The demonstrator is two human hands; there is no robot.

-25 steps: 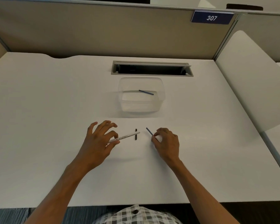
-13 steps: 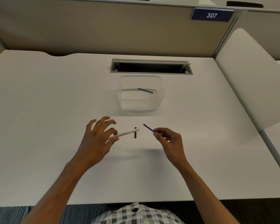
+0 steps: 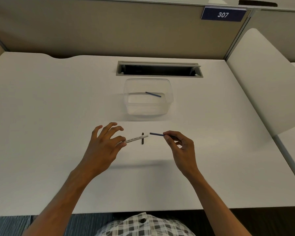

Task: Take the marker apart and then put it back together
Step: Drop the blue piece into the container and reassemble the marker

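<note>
A white tabletop [image 3: 41, 133] is stretching out beneath and around both hands. Beyond the hands, a clear plastic container [image 3: 147, 106] is sitting on the tabletop, holding a thin blue rod [image 3: 153, 94]. Further past it, a grey cable slot [image 3: 159, 69] is lying open in the tabletop, and a blue sign reading 307 [image 3: 223, 14] is hanging on the partition far beyond the right hand. The left hand [image 3: 103, 147] is pinching the white marker barrel [image 3: 134, 139] between thumb and forefinger, its other fingers spreading upward, and is pointing the barrel's free end toward the right hand. The right hand [image 3: 180, 147] is pinching a thin blue ink stick [image 3: 156, 134] between thumb and forefinger, the remaining fingers curling loosely, and is aiming its tip at the barrel's open end, just short of touching. Between the hands, partly behind the barrel, a small dark marker piece [image 3: 142, 138] is lying on the tabletop.
</note>
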